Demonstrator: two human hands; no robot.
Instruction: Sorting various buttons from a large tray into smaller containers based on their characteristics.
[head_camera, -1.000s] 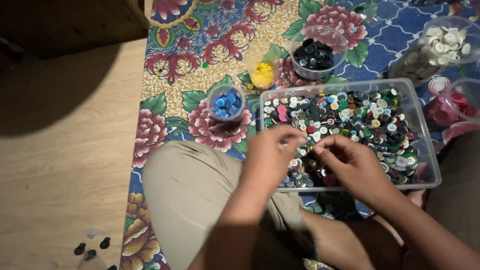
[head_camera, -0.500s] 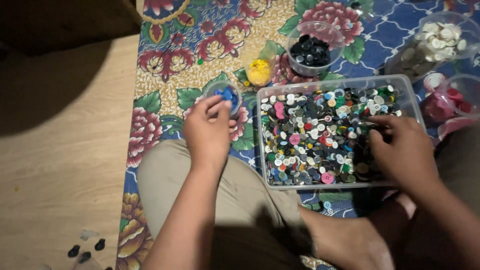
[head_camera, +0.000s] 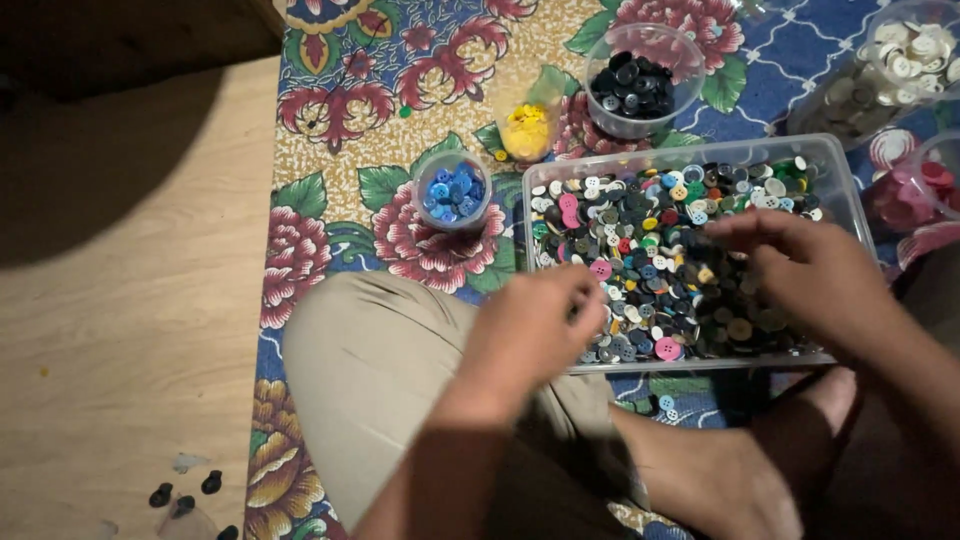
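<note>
- One clear tray (head_camera: 845, 190) of mixed buttons (head_camera: 650, 260) on the floral mat (head_camera: 330, 180); cups of blue (head_camera: 452, 190), yellow (head_camera: 527, 128) and black buttons (head_camera: 630, 85) beside it.
- Left hand (head_camera: 530, 330) hovers at the tray's near-left edge, fingers curled; any hold cannot be told.
- Right hand (head_camera: 800, 270) rests palm-down over the buttons, fingers bent, grasp hidden.

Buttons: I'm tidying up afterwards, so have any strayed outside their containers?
Yes. A few dark buttons lie loose on the wooden floor at lower left, off the floral mat. Two small ones sit on the mat just in front of the clear tray, near the foot.
</note>
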